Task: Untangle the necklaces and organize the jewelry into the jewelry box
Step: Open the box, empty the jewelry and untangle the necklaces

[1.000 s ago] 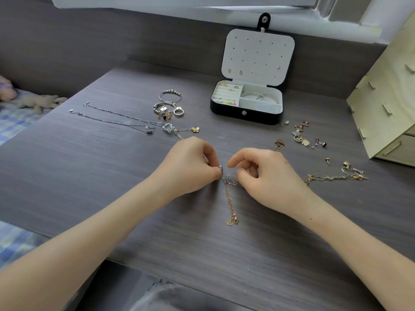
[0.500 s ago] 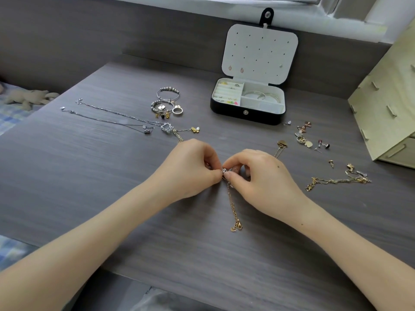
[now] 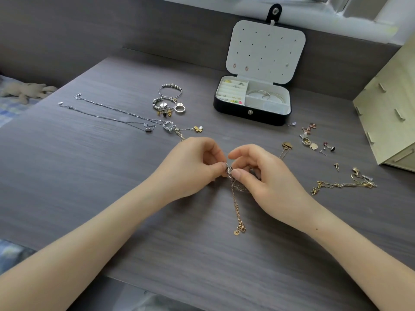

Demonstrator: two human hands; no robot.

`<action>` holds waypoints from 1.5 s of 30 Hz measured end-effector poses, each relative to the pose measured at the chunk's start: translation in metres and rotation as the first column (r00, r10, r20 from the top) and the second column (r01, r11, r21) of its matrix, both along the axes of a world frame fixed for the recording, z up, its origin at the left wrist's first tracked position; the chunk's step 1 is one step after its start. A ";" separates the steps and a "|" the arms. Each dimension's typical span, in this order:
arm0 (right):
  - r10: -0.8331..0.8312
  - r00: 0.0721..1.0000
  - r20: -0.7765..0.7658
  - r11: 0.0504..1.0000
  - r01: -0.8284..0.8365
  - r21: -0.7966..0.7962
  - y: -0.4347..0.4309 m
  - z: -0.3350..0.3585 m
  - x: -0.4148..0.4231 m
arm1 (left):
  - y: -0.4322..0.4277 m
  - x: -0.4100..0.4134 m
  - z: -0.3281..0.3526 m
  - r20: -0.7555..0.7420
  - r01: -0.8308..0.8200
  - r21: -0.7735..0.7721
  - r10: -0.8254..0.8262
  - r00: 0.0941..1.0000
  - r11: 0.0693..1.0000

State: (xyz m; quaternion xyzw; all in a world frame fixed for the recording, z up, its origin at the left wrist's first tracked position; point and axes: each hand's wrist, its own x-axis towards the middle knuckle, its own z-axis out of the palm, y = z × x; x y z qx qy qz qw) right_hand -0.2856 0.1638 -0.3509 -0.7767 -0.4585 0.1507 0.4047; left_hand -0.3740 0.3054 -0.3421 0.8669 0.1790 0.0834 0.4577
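My left hand [image 3: 190,167] and my right hand [image 3: 265,178] meet at the middle of the desk and both pinch a small silver charm [image 3: 229,170]. A rose-gold chain [image 3: 237,207] trails from it toward me, ending in a clasp and a small tag. The black jewelry box [image 3: 251,113] stands open at the back, with rings and bangles in its white compartments and a few earrings on its lid. Two thin silver necklaces [image 3: 107,113] lie stretched out at the left. A tangled gold chain [image 3: 343,184] lies at the right.
Beaded bracelets and a ring [image 3: 170,99] lie left of the box. Loose earrings and studs [image 3: 314,140] are scattered right of it. A pale wooden drawer unit [image 3: 390,113] stands at the right edge. A plush toy [image 3: 27,90] lies off the desk at far left.
My hands have closed together on the charm, and the rose-gold chain now lies slightly farther toward me. The other jewelry has not moved.
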 end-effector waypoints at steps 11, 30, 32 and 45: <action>-0.052 0.902 0.429 0.989 -0.015 0.150 0.002 -0.010 -0.001 | -0.003 0.001 0.002 -0.028 -0.079 -0.115 0.076 0.997 0.990; -0.108 0.818 0.565 0.973 -0.029 0.227 0.001 -0.016 -0.002 | -0.003 0.002 0.007 -0.076 -0.121 -0.221 0.107 0.991 0.968; -0.117 0.838 0.533 0.970 -0.019 0.243 0.000 -0.011 -0.004 | -0.004 0.002 0.006 -0.083 -0.124 -0.192 0.110 0.990 0.974; -0.066 0.988 -0.143 0.967 0.098 0.235 -0.009 0.011 -0.002 | -0.004 -0.002 0.002 -0.053 -0.083 -0.041 0.081 0.995 0.996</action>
